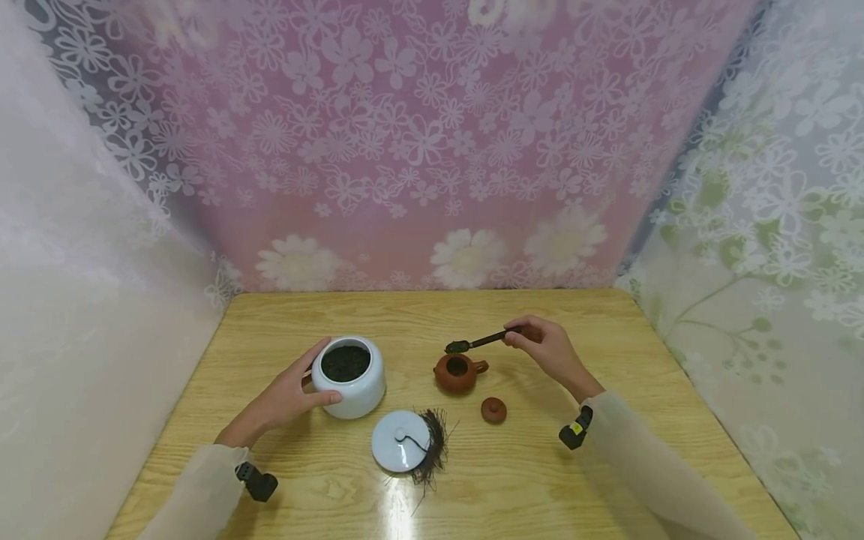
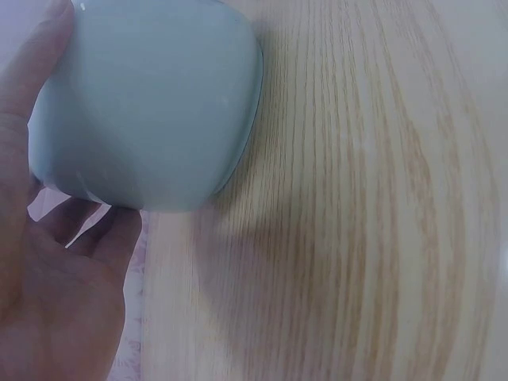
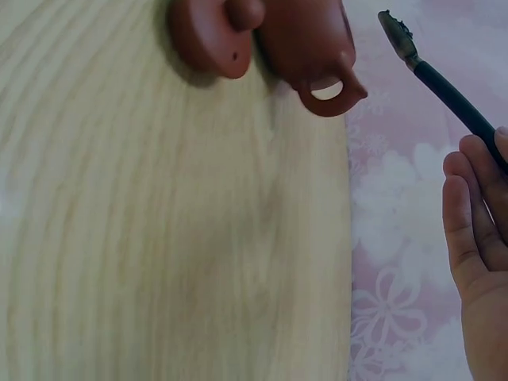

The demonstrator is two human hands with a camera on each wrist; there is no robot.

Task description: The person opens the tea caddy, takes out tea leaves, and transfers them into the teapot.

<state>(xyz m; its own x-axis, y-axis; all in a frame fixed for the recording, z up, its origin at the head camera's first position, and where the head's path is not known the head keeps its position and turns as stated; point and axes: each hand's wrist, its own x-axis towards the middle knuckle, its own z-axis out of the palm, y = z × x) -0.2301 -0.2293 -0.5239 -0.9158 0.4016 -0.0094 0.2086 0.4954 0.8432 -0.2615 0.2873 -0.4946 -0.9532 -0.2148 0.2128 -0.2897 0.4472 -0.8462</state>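
Observation:
My left hand holds the side of a white ceramic jar, its thumb in front and fingers behind. Dark loose tea leaves fill much of the jar. In the left wrist view, the jar's pale wall lies between thumb and fingers. My right hand pinches the dark handle of a tea scoop. Tea leaves lie in the scoop's bowl, which hovers just above and behind a small brown clay teapot. The teapot is uncovered, its handle pointing right.
The teapot's round lid lies in front and to the right of the pot. Nearer me is the jar's white lid, beside a bundle of thin dark strands. Floral cloth hangs behind and beside the wooden table.

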